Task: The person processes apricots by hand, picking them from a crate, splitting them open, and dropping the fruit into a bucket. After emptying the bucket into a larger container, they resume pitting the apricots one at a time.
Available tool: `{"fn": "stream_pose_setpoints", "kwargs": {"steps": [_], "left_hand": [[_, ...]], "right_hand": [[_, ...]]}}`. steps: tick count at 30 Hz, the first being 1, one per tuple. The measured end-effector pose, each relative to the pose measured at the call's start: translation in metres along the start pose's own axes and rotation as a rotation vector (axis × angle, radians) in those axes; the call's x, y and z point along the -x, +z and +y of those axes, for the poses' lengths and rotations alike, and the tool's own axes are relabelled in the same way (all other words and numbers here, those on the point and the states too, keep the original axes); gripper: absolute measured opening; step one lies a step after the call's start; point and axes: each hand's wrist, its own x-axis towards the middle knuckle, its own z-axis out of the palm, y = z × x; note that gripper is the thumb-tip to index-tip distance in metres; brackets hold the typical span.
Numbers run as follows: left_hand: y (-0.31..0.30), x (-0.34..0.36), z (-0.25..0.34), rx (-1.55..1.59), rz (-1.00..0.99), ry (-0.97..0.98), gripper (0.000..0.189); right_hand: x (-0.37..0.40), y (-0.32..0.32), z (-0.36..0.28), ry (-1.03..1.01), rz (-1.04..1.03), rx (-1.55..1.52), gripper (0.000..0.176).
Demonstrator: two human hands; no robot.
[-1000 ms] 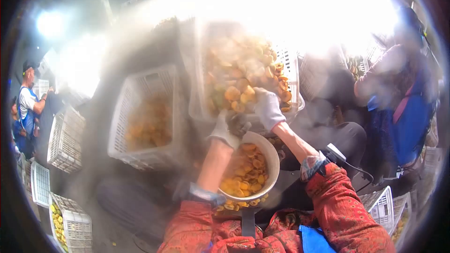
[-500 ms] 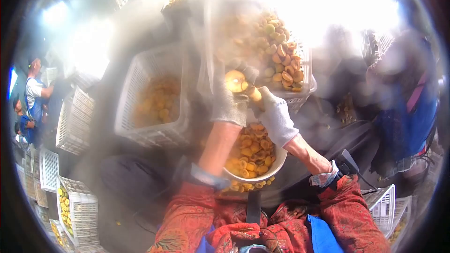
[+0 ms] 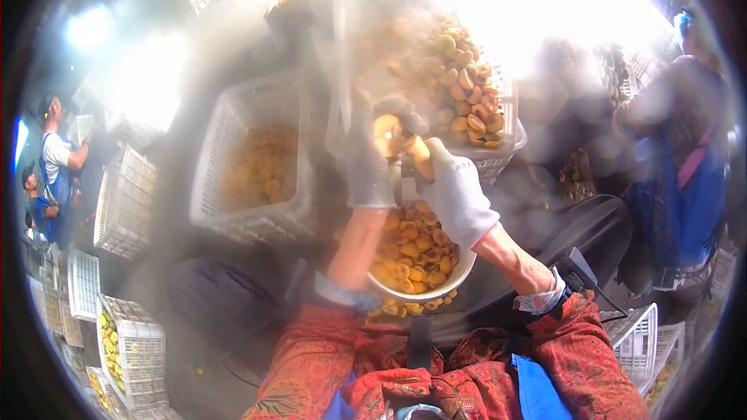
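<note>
My left hand [image 3: 372, 167], in a pale glove with dark fingertips, is closed around a yellow fruit half [image 3: 386, 134], its cut face towards me. Close beside it, my gloved right hand [image 3: 459, 190] pinches a tan, elongated piece [image 3: 421, 159] whose tip meets the left fingers; I cannot tell whether it is a tool handle or fruit. Both hands are above a white bucket [image 3: 468, 266] full of orange-yellow fruit pieces [image 3: 412, 253]. Just beyond them, a white crate [image 3: 510, 101] holds a heap of fruit halves [image 3: 467, 93], some greenish, some reddish-brown.
Left of the bucket stands a white crate [image 3: 210, 187] with orange fruit inside. More white crates [image 3: 124, 202] line the far left, near two people [image 3: 58, 159]. A person in blue [image 3: 677, 155] is at the right. Haze and glare blur the top.
Both hands have shifted slightly, and the fruit half and tan piece have turned a little between them. The person at the right has moved, their head now showing.
</note>
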Motion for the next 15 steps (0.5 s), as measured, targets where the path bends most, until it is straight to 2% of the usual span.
{"fn": "stream_pose_setpoints", "kwargs": {"steps": [3,5,9,11,12,14,15], "left_hand": [[-0.003,0.0,0.003,-0.079,-0.069,-0.008,0.036],[-0.002,-0.001,0.002,-0.095,-0.019,0.03,0.037],[-0.002,0.008,0.011,-0.133,-0.023,-0.001,0.037],[-0.008,0.009,0.007,-0.308,-0.056,0.112,0.029],[-0.012,0.008,0.003,-0.311,-0.055,0.108,0.029],[-0.015,0.009,-0.003,-0.64,-0.074,0.378,0.025],[-0.015,0.011,-0.006,-0.641,-0.075,0.374,0.025]], "right_hand": [[-0.002,0.002,0.004,0.062,-0.067,-0.018,0.032],[0.0,0.003,0.004,-0.012,-0.059,0.095,0.038],[-0.002,0.008,0.003,-0.017,-0.062,0.111,0.037],[-0.004,0.01,0.005,-0.077,-0.115,-0.109,0.028],[-0.005,0.009,0.004,-0.073,-0.116,-0.112,0.028],[-0.005,0.004,-0.002,0.055,-0.222,-0.156,0.021],[-0.003,0.006,0.0,0.059,-0.222,-0.158,0.021]]}}
